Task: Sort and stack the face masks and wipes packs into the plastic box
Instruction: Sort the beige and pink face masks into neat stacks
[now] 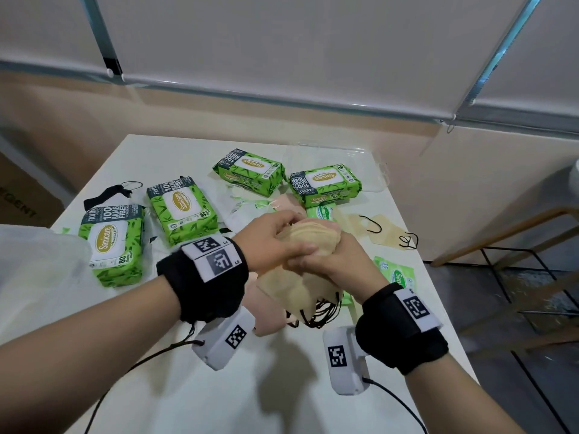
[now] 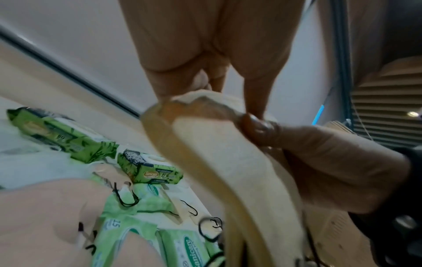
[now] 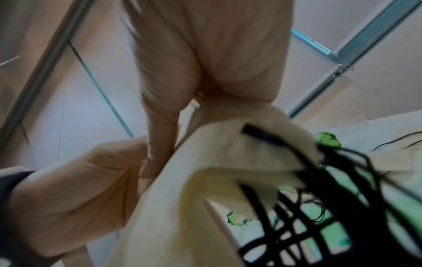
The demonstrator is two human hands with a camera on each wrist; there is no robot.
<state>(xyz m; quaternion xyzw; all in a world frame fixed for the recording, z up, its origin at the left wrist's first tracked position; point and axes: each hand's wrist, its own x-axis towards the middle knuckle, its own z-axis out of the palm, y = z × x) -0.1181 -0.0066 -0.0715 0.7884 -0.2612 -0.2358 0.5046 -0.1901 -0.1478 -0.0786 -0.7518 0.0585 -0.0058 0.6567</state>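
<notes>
Both hands hold one stack of cream face masks (image 1: 297, 286) with black ear loops above the middle of the table. My left hand (image 1: 282, 233) pinches the stack's top edge from the left. My right hand (image 1: 313, 261) grips it from the right, fingers wrapped around it. In the left wrist view my left hand (image 2: 205, 97) pinches the masks (image 2: 217, 153) beside my right hand (image 2: 319, 159). Seen from the right wrist, my right hand (image 3: 194, 103) clasps the masks (image 3: 194, 189). Several green wipes packs (image 1: 181, 208) lie on the table. A clear plastic box (image 1: 374, 170) stands at the back right.
Pink masks (image 1: 266, 314) lie under my hands. Two cream masks (image 1: 388, 233) lie to the right, a black mask (image 1: 106, 192) at the far left. Small wipes packs (image 1: 396, 274) rest near the right edge. A translucent plastic piece (image 1: 40, 249) sits at the left. A wooden stool (image 1: 517, 264) stands beside the table.
</notes>
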